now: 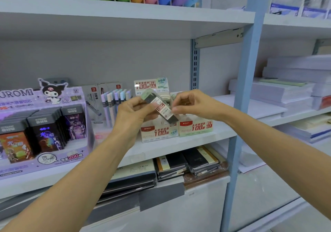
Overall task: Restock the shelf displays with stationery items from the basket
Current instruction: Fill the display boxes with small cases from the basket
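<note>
Above the lead boxes (159,133) on the middle shelf (222,129), a lead case (162,107) sits tilted between both hands. The left hand (136,112) curls its fingers round the upper end, and the right hand (189,104) pinches the lower end. Pens (114,100) stand just left of the boxes, with a purple display (44,124) farther left.

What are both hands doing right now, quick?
Left hand: grips the lead refill case by its upper part.
Right hand: pinches the lower end of the same case.
</note>
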Available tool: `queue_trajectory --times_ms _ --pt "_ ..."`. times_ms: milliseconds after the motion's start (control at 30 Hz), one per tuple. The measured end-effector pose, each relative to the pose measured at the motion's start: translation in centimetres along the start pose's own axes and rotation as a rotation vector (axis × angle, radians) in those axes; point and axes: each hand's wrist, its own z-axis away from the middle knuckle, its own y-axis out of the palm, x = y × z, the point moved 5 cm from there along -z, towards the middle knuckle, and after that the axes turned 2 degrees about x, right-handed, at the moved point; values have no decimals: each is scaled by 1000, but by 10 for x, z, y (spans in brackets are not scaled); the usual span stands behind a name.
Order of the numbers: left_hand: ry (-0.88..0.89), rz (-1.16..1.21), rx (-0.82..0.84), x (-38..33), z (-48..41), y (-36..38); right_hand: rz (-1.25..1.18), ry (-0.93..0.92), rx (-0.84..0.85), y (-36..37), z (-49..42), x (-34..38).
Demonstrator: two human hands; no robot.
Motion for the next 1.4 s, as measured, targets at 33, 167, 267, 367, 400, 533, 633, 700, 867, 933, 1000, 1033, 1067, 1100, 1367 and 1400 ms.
queue_trajectory --times_ms 33,167,267,367,400,533,633,700,867,933,1000,1033,1067,1100,1367,1400 --pt "15 -19 20 0 1 7 -13 -26 -32 2 1 3" --pt "98 -144 43 -1 2 33 -64 -146 -146 3 5 20" --pt "146 -309 33 2 -1 50 -1 -130 -205 -15 9 20" --pt "382 -667 74 3 7 61 -15 -72 -447 -57 20 8" --pt "487 -805 116 5 11 65 5 -54 -534 -73 26 2" --pt "602 -1307 374 30 17 83 73 52 -632 -105 39 -25" --pt "600 -1506 412 46 14 88 70 39 -645 -104 38 -33" --pt "591 -1483 401 48 13 88 120 6 -654 -100 32 -31" --pt "608 -1471 394 49 13 85 367 21 -592 -81 18 -36" --pt "604 -1473 399 49 13 83 412 35 -615 -79 18 -41" --pt "609 -1474 405 50 13 82 402 39 -646 -80 20 -42" --pt "610 -1470 406 50 13 82 403 40 -642 -81 19 -42" --pt "611 -1466 408 50 13 82 413 43 -623 -81 17 -43" --pt "611 -1464 410 50 13 82 426 47 -594 -79 15 -43" --pt "613 -1499 410 53 13 82 529 169 -512 -58 1 -70" --pt "606 -1497 420 53 13 82 554 169 -508 -56 2 -70"
